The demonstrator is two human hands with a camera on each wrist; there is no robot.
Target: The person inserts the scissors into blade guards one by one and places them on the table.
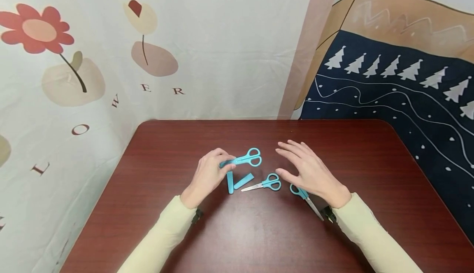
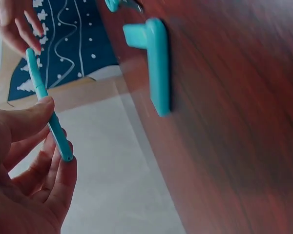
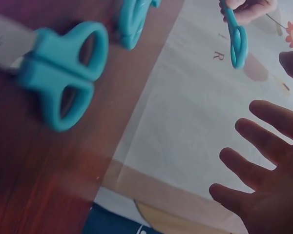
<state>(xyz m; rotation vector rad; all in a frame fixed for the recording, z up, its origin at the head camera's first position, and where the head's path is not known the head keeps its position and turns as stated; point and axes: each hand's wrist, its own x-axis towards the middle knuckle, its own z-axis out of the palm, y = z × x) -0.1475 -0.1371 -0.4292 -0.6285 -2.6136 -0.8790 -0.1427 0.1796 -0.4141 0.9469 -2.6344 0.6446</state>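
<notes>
One sheathed pair of scissors point(image 1: 242, 159), midair over counter point(image 1: 237, 240), pinched in left hand point(image 1: 210, 171); right hand point(image 1: 311, 171) spread, holding nothing, near bare scissors point(image 1: 304, 194). Pinch looks confined to cover point(image 2: 60, 137); pair could slide out if tugged.

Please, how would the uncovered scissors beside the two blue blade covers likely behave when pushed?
The scissors would likely slide rather than roll, as they lie flat on the table. Their metallic blades suggest they stay stiff. They might swivel, since the wide handles sit at one end.
</notes>
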